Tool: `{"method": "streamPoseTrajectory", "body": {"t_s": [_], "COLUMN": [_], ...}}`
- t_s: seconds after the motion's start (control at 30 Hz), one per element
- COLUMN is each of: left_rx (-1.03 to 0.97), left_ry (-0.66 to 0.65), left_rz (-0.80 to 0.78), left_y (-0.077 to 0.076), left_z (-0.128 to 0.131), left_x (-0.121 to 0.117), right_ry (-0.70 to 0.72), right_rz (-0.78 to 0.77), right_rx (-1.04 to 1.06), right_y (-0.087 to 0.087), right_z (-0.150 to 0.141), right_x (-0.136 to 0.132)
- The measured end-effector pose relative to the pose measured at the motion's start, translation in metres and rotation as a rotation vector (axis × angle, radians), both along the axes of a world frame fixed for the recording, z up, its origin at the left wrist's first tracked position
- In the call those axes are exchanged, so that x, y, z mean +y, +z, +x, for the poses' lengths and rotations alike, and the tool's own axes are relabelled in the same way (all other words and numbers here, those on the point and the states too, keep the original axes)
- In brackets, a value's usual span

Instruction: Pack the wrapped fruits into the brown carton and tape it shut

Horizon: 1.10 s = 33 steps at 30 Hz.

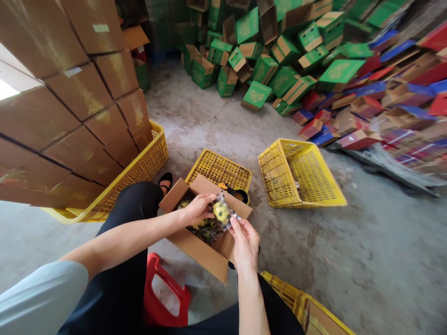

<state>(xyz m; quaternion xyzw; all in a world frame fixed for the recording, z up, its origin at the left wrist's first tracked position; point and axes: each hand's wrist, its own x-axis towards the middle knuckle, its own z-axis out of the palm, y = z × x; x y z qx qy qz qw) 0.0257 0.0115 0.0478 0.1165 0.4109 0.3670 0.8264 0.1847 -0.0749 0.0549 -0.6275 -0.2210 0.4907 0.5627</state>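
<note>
Concrete floor (349,242) runs under everything. Tall brown carton stack (66,135) at the view's left side, standing in a long yellow crate (129,186). Green boxes (258,95) heaped at the back, red and blue boxes (361,138) piled beside them to the right. Open yellow mesh crate (272,172) near the middle right, flat yellow crate (216,167) just beyond my work, one more yellow crate (286,293) at the bottom edge. Open carton (199,253) between the knees, flaps out, wrapped yellow-and-dark pieces (206,230) inside; I can't tell what carries its weight. Red stool (150,279) nearer me. Black and orange tool (232,190) by the carton's far flap, looks like a tape dispenser

Left grip (199,209) closed on one edge of the clear packet (221,211), right grip (246,239) pinching the opposite end by its silvery tip. Packet is above the open carton, yellow rounded item with dark spots inside

Handling, my read: light, film thin, slick and crinkly, so a loose pinch may slide. Contents look firmer than the wrap; can't tell how fragile. Best hold: film ends for turning, fingertips round the yellow body for carrying. Don't squeeze hard, and don't tug the ends apart or the film could split
</note>
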Motion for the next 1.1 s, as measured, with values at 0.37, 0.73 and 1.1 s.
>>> {"method": "streamPoseTrajectory", "body": {"t_s": [0.37,0.73,1.1], "left_rx": [-0.052,-0.043,0.081], "left_ry": [0.040,-0.099,-0.411], "left_rz": [-0.019,-0.042,-0.027], "left_y": [0.006,0.003,0.012], "left_z": [-0.002,-0.007,-0.021], "left_x": [0.009,0.011,0.009], "right_ry": [-0.048,0.010,0.313], "right_rz": [0.044,0.088,0.268], "right_rx": [0.173,0.219,-0.557], "right_y": [0.007,0.001,0.020], "right_z": [-0.004,0.004,0.009], "right_x": [0.005,0.003,-0.007]}}
